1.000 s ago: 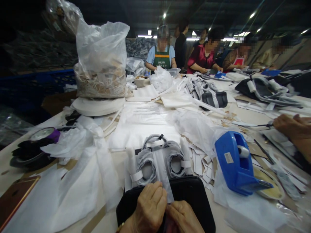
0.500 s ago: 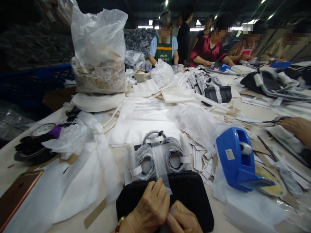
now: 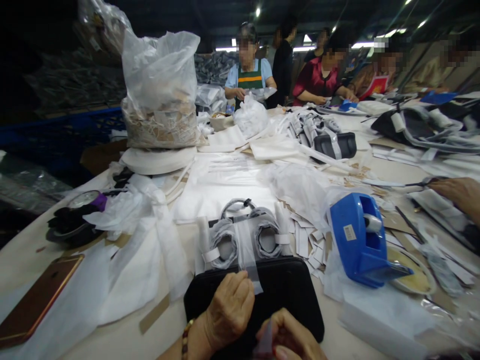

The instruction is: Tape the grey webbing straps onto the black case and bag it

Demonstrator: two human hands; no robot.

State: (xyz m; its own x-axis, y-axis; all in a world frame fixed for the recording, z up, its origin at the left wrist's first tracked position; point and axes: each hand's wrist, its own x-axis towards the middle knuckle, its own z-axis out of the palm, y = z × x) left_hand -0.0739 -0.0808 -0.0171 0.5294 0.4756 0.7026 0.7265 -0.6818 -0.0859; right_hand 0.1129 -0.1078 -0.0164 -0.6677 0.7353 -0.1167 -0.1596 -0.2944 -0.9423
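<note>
My left hand (image 3: 229, 309) rests on a black pouch (image 3: 285, 295) at the table's near edge, fingers curled against a strip of clear tape (image 3: 248, 255). The tape runs over two grey coiled straps (image 3: 243, 237) with white bands, lying just beyond the pouch. My right hand (image 3: 290, 340) sits low beside the left one, fingers pinched on a small piece of clear film or tape at the bottom edge. A blue tape dispenser (image 3: 360, 242) stands to the right of the pouch.
White non-woven bags (image 3: 221, 192) and paper scraps cover the table. A big plastic sack of scraps (image 3: 161, 95) stands at back left, a phone (image 3: 37, 300) at front left, and black rolls (image 3: 73, 222) nearby. Another person's hand (image 3: 455, 192) reaches in at right. Several people work at the far end.
My right hand has dropped lower and drawn apart from the left, holding a clear piece. The left hand stays on the pouch and tape. The view shifted slightly.
</note>
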